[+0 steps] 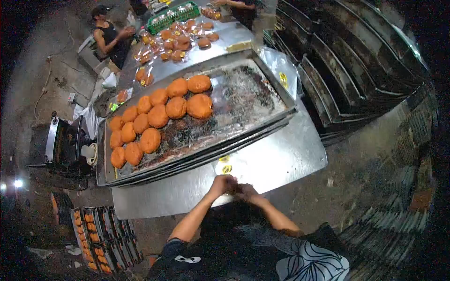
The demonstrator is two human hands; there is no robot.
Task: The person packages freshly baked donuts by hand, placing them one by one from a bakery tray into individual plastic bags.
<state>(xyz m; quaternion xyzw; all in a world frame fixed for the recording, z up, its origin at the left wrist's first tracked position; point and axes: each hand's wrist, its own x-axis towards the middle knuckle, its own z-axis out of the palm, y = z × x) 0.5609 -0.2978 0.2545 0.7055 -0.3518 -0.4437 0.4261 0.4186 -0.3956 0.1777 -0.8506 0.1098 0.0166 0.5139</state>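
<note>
My left hand and my right hand are close together at the front edge of the metal table. The fingers of both are curled in, and whatever they hold is hidden. Just beyond them, yellow-and-black labels lie on the table, seemingly on clear plastic. Behind these is a stack of worn baking trays. Round orange-brown buns sit in rows on the left and back of the top tray, some of its dark surface showing at right.
Bagged buns and a green crate are farther up the table. A co-worker stands at the far left. Large dark trays are stacked at right; a rack of buns is at lower left.
</note>
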